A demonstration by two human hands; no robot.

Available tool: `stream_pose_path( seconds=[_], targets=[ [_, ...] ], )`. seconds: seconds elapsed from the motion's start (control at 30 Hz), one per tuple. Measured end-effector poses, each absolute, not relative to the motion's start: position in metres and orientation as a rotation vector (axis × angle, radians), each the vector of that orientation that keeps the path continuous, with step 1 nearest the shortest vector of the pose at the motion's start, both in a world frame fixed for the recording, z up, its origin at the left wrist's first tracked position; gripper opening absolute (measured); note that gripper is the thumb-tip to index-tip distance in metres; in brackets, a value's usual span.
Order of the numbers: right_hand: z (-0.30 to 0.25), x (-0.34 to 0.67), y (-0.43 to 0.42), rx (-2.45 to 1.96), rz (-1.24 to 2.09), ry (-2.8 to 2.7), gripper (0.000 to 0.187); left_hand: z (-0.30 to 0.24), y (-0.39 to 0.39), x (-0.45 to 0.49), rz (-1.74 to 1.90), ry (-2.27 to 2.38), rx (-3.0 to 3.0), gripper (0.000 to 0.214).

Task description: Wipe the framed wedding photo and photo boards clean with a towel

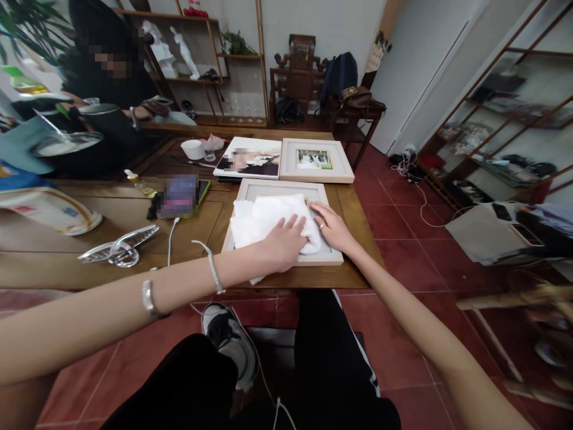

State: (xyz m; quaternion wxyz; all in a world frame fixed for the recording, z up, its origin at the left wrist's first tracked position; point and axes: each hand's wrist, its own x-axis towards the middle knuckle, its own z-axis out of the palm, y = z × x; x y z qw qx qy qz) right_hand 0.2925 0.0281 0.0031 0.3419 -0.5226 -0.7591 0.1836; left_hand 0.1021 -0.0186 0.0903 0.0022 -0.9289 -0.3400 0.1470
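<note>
A white cloth lies bunched over a pale wooden picture frame near the table's front edge. Pressed flat on the cloth is my left hand, its fingers spread. My right hand rests at the frame's right side, fingers stretched toward the cloth's edge and the thumb apart. Most of the frame's inside is hidden under the cloth. Just behind stand a second framed photo and a photo panel, side by side.
On the wooden table to the left lie a silver hair claw, a phone on a white cable, a small dropper bottle and a white cup. A person in black is at the far left. Shelves stand right.
</note>
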Motion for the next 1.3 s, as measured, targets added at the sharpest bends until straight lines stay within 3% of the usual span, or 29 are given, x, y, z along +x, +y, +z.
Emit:
stream_pose_path(
  seconds=[0.37, 0.67, 1.07, 1.17, 1.3],
  targets=[
    [0.008, 0.289, 0.022, -1.279, 0.439, -1.823, 0.045, 0.073, 0.086, 0.122, 0.115, -1.178, -2.767, 0.056],
    [0.010, 0.287, 0.021, -1.288, 0.482, -1.793, 0.056, 0.073, 0.026, 0.131, 0.324, -1.102, -2.867, 0.048],
    [0.009, 0.289, 0.023, -1.330, 0.476, -1.865, 0.039, 0.099, -0.022, 0.088, 0.472, -0.904, -2.977, 0.041],
    [0.012, 0.288, 0.022, -1.331, 0.483, -1.920, 0.039, 0.094, -0.005, 0.086, 0.366, -1.047, -2.873, 0.039],
    [0.014, 0.287, 0.021, -1.300, 0.465, -2.003, 0.039, 0.078, 0.038, 0.104, -0.086, -1.113, -2.826, 0.040]
  ],
)
